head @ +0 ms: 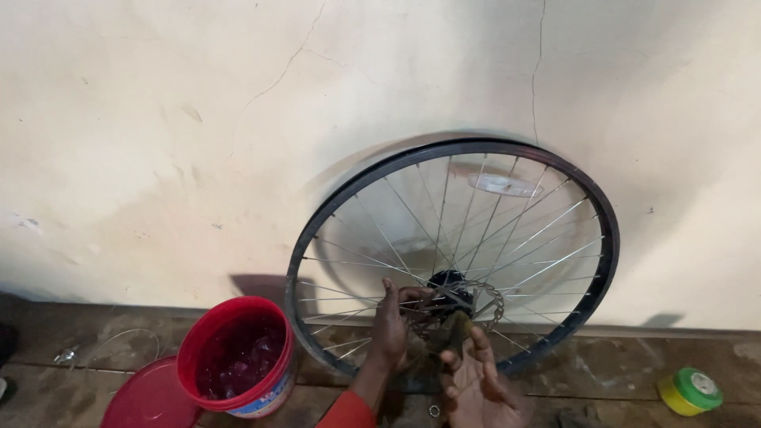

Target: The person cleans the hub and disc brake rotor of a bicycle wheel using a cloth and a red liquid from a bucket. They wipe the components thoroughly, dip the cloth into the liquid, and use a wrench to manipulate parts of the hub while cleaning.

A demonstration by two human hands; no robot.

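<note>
A bare bicycle wheel with a black rim and silver spokes stands upright on the floor, leaning against the wall. At its centre is a dark hub with a toothed disc. My left hand reaches through the spokes and grips the wheel beside the hub. My right hand is in front of the hub, palm up, fingers spread, with a small dark greasy piece at its fingertips; whether it grips that piece is unclear. A red sleeve covers my left forearm.
A red plastic bucket stands left of the wheel, its red lid lying beside it. A small yellow tub with a green lid sits at the right. A small metal nut lies on the floor. The cracked cream wall is behind.
</note>
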